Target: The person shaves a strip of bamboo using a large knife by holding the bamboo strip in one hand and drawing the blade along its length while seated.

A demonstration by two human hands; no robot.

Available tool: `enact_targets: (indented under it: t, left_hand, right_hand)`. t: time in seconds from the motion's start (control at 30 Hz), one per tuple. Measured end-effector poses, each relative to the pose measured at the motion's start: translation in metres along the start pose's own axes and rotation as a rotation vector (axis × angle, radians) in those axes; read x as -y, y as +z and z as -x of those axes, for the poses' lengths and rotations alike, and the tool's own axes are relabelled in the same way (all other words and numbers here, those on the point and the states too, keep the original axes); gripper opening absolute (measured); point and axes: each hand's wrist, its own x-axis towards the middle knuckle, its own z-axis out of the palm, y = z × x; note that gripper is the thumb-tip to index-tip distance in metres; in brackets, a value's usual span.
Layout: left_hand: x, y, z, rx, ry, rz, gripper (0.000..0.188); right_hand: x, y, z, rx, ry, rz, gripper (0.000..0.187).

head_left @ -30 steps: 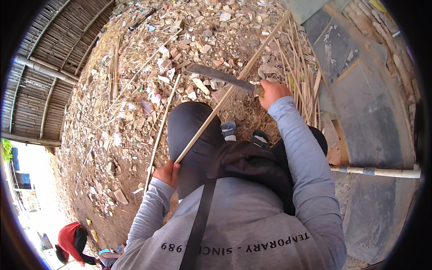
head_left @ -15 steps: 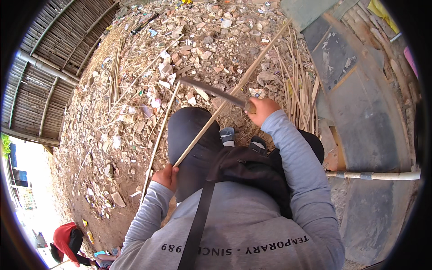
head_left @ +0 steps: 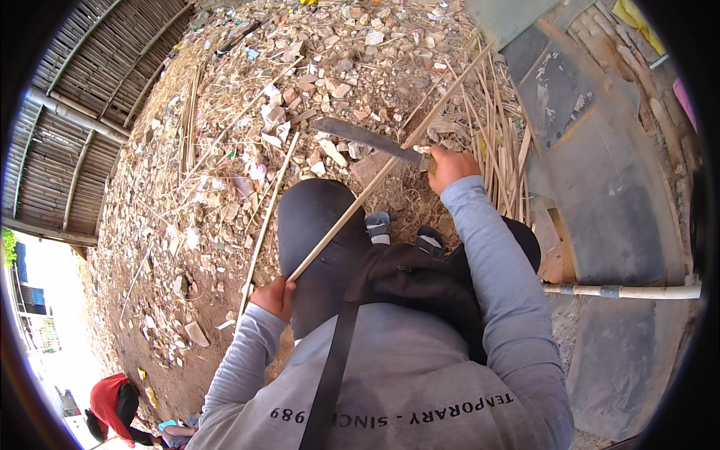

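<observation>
My left hand (head_left: 274,297) is closed round the near end of a long pale bamboo strip (head_left: 339,224). The strip slants across my left knee (head_left: 315,217) and away to the far right. In my right hand (head_left: 452,166) I grip the handle of a machete (head_left: 367,137) with a dark, slightly curved blade. The blade points left and crosses the strip beyond my knees; whether its edge touches the strip I cannot tell. A second thin bamboo strip (head_left: 268,214) lies to the left of my left knee.
Stony ground strewn with rubble and scraps (head_left: 217,187) spreads ahead and left. Several split strips (head_left: 506,142) lie at the right, beside grey sheet panels (head_left: 600,195). A white pole (head_left: 637,292) lies near my right arm. A bamboo-slat structure (head_left: 75,112) stands left; a person in red (head_left: 110,401) bends at lower left.
My right hand and the machete have shifted slightly right and away along the strip, and the blade's tip has moved right. My left hand keeps its hold near the same place.
</observation>
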Motion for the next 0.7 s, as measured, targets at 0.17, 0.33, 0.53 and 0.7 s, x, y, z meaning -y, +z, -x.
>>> enact_targets:
  t: [0.17,0.33,0.53,0.7]
  left_hand:
    - [0.001,0.004,0.003,-0.032,-0.016,0.062,0.030]
    - [0.006,-0.004,0.001,0.027,-0.010,0.108,0.031]
    - [0.003,-0.011,-0.001,0.024,0.017,0.064,0.029]
    - [0.005,-0.016,-0.005,0.044,0.049,0.053,0.029]
  right_hand:
    - [0.001,0.004,0.001,-0.200,-0.115,-0.027,0.027]
    - [0.010,0.003,0.005,-0.056,-0.024,-0.101,0.030]
    - [0.010,-0.014,0.003,0.249,0.066,-0.082,0.040]
    - [-0.006,-0.024,0.003,0.362,0.028,-0.095,0.038]
